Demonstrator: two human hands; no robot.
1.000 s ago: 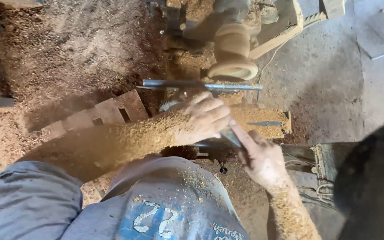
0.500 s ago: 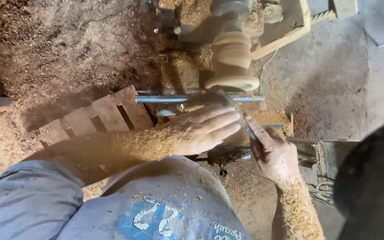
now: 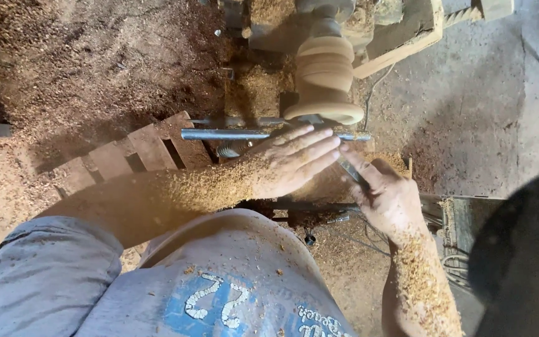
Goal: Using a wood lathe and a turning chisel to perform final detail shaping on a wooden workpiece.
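Sawdust blankets the floor point(image 3: 63, 75) around the lathe; left hand point(image 3: 294, 159) rests flat, fingers released, just below the metal rest bar point(image 3: 232, 134); right hand point(image 3: 388, 196) clenches a chisel point(image 3: 349, 167) below the wooden workpiece point(image 3: 325, 78).

Single view, taken from a camera worn on the person's head, facing steeply downward and slightly forward over the chest. The person's shirt point(image 3: 219, 287) fills the bottom edge at 6 o'clock, so the lens sits close above the body. The left hand point(image 3: 294, 162) lies just left of centre and the right hand point(image 3: 388, 200) toward 4 o'clock, both at arm's reach. The wooden workpiece point(image 3: 325, 81) on the lathe stands at 12 o'clock, farther from the lens, with the steel bar point(image 3: 232, 134) crossing just below it. The sawdust-covered floor point(image 3: 63, 75) spreads toward 10 o'clock. No second view exists, so no part of the scene is shared.
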